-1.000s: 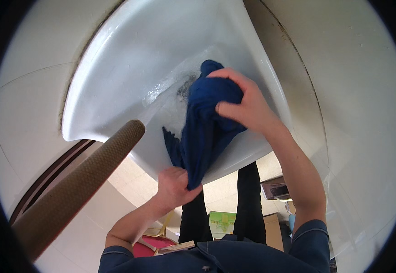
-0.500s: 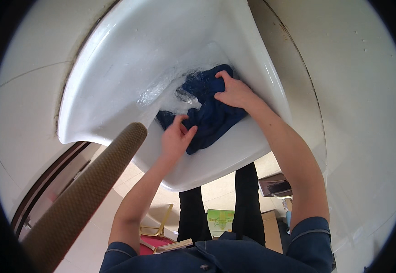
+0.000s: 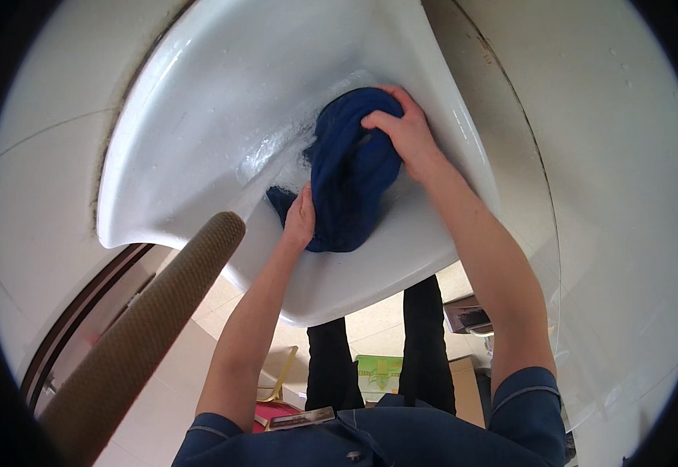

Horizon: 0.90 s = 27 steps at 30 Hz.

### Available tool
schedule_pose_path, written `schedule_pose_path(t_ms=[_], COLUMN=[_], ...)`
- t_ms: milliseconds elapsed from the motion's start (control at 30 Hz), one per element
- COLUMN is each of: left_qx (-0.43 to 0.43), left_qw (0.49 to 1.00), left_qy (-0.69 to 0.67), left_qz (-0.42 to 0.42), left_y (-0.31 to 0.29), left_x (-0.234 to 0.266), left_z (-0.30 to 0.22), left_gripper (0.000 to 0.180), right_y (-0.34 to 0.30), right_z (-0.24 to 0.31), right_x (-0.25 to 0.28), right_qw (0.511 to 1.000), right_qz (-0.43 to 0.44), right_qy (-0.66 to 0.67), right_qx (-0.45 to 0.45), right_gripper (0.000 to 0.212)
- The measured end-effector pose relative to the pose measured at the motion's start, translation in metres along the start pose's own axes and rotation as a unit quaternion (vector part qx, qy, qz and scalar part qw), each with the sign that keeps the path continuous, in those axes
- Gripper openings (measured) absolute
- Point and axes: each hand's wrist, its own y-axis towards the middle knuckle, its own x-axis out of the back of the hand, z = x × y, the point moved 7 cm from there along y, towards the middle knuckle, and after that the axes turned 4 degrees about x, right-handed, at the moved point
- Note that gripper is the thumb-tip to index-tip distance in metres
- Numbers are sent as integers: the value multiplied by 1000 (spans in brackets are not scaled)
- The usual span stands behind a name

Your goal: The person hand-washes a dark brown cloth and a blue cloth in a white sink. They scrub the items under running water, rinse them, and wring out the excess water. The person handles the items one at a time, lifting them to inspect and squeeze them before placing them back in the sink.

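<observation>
A wet dark-blue cloth [image 3: 351, 171] lies bunched and partly raised in a white corner basin [image 3: 222, 101]. My right hand [image 3: 413, 136] grips its far right edge, thumb on top and fingers wrapped over the rim of the fabric. At the near left side, my left hand [image 3: 300, 218] holds the cloth's edge, its fingers pressed together against the fabric; its thumb is not clearly visible. Water [image 3: 277, 159] streams and splashes along the left of the cloth. A small dark fold of it hangs out beside my left hand.
A thick brown textured tube [image 3: 152, 319] slants in from the lower left, ending near the basin's front rim. Below the basin are a green patterned item [image 3: 379, 375], a cardboard box [image 3: 467, 389] and a red item with a yellow frame [image 3: 275, 411]. Pale walls flank the basin.
My right hand has lifted and turned the cloth's far part, which now looks rounded and bunched. My left hand has closed in from spread fingers to pressing against the cloth's edge.
</observation>
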Motion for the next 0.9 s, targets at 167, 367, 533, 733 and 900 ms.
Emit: schedule_pose_path(t_ms=[167, 367, 533, 733, 900], left_qx=[76, -1, -237, -277, -204], left_qw=[991, 936, 936, 910, 896], left_qy=[111, 350, 163, 275, 390], left_qz=[-14, 33, -203, -136, -51], left_y=[-7, -5, -6, 18, 5], left_x=[6, 19, 60, 16, -29], left_z=[-22, -60, -132, -113, -112], left_gripper=[67, 56, 37, 65, 63], right_y=[16, 13, -1, -7, -8], right_z=[-38, -57, -74, -48, -54], right_x=[24, 13, 5, -8, -40], right_qw=[928, 833, 766, 748, 657], right_qz=[14, 96, 245, 100, 74], right_qy=[-371, -540, -586, -655, -738], right_qx=[-14, -78, -98, 14, 138], right_gripper=[63, 70, 76, 74, 66])
